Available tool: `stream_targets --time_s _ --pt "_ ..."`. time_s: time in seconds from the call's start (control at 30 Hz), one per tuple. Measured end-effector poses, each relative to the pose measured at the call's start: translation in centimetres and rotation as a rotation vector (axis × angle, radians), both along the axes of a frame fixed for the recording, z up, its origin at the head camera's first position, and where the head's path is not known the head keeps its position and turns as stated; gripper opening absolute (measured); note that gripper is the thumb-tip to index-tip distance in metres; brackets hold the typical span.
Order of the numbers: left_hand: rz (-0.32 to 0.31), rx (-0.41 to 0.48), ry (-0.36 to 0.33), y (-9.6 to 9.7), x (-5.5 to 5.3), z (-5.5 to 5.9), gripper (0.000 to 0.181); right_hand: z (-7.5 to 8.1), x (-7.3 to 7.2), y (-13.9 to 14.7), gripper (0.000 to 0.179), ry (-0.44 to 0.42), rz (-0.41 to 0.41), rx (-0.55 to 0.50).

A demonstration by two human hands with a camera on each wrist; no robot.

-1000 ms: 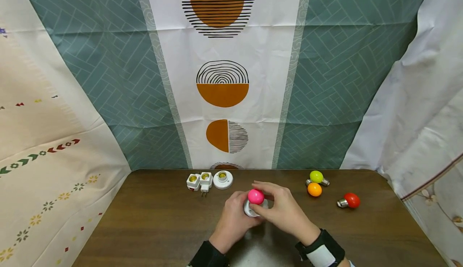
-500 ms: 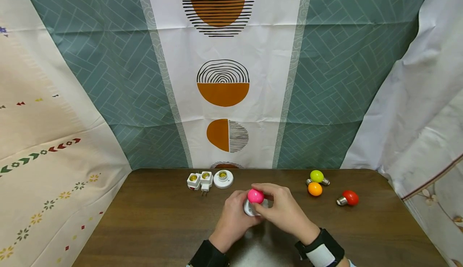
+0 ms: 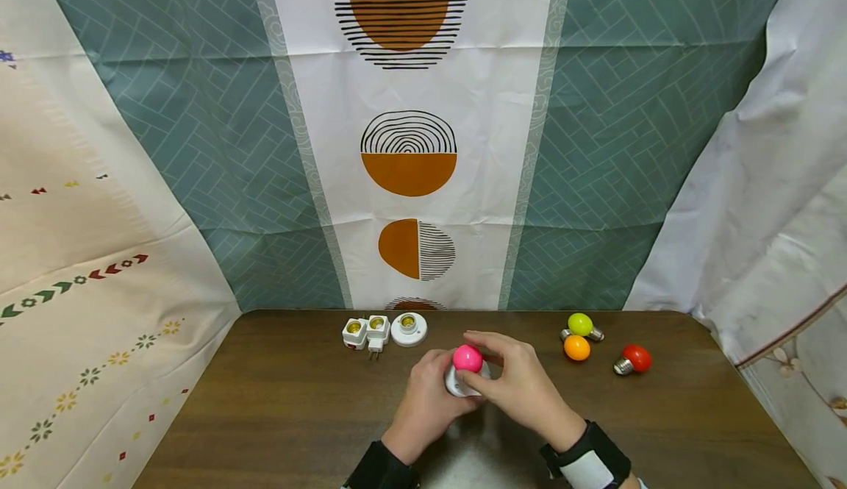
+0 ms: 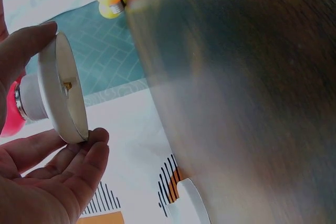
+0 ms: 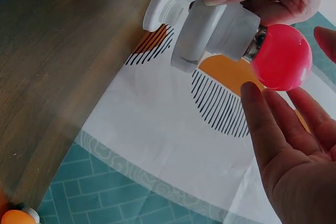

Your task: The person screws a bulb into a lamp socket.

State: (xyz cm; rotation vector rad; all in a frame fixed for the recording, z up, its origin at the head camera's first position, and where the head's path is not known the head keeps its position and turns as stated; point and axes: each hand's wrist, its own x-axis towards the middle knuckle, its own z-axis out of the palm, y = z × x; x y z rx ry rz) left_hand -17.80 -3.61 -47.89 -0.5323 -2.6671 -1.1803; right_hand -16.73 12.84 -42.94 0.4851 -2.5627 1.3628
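My left hand (image 3: 426, 395) grips a round white lamp holder (image 4: 48, 90) by its rim, thumb on one side and fingers on the other. A pink light bulb (image 3: 467, 359) sits in the socket, and a strip of its metal base (image 5: 255, 43) shows between glass and holder. The right hand (image 3: 523, 386) surrounds the bulb with spread fingers; in the right wrist view its fingertips stand slightly off the glass. Holder and bulb are held above the table, the holder's hollow underside facing the left wrist camera.
Two white plug-in sockets (image 3: 376, 332) and another round lamp holder (image 3: 408, 329) stand at the back of the brown table (image 3: 284, 401). On the right lie a yellow-green bulb (image 3: 580, 323), an orange bulb (image 3: 577, 348) and a red bulb (image 3: 637, 358). Patterned cloths hang behind.
The right fingers drew in on the pink bulb, then spread off it again. On the table the red bulb has rolled slightly left and back. My left hand has stayed put.
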Motion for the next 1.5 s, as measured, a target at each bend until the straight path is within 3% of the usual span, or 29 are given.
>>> stream_targets --time_s 0.37,0.63,1.03,1.3,1.5 --pt "0.0 -0.022 -0.003 0.1 -0.02 -0.02 0.058 0.12 0.08 0.23 0.048 -0.02 0.101 0.007" --pt "-0.003 -0.009 -0.001 0.09 -0.02 -0.13 0.06 0.15 0.09 0.17 0.044 -0.021 0.074 0.011" --pt "0.004 -0.006 0.022 0.3 0.04 -0.09 0.061 0.03 -0.01 0.35 0.04 0.084 -0.005 -0.016" --pt "0.003 -0.014 0.006 0.27 0.08 -0.03 0.058 0.04 0.04 0.42 0.054 0.003 0.087 -0.006" --pt "0.004 -0.024 -0.005 0.31 0.05 -0.16 0.059 0.06 0.11 0.34 0.052 -0.03 0.108 0.014"
